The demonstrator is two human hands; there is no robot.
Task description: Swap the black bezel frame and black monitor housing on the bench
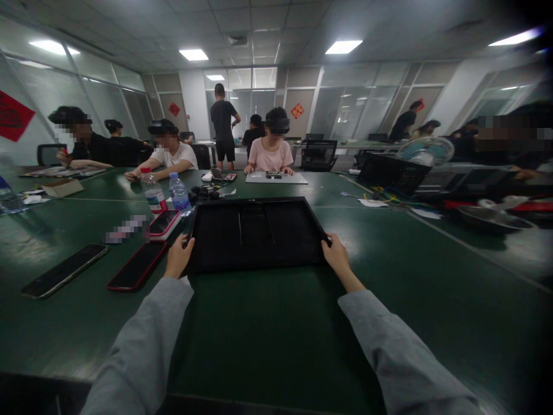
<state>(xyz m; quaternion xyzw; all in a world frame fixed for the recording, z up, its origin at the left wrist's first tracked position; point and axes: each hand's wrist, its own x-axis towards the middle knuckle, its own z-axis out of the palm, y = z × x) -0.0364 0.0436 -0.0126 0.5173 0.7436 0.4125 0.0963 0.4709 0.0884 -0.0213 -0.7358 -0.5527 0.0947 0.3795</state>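
A wide black rectangular tray (216, 239) with a raised rim lies in front of me on the green table (268, 334). Two thin pale lines and a darker rectangle show in its middle. My left hand (178, 257) grips its left edge, thumb on the rim. On the opposite edge, my right hand (337, 256) is closed in the same way. Fingers under both sides are partly hidden. Just left of my left hand lie a phone in a red case (138, 266) and a pink-rimmed phone (164, 223) on a white block.
Two water bottles (180, 195) and black cables (211, 192) stand beyond the tray's left corner. A long dark phone (64, 270) lies farther left. At right are a fan (425, 151), a metal pan (495, 218) and loose wires. Across the table a person (271, 153) works at a white board.
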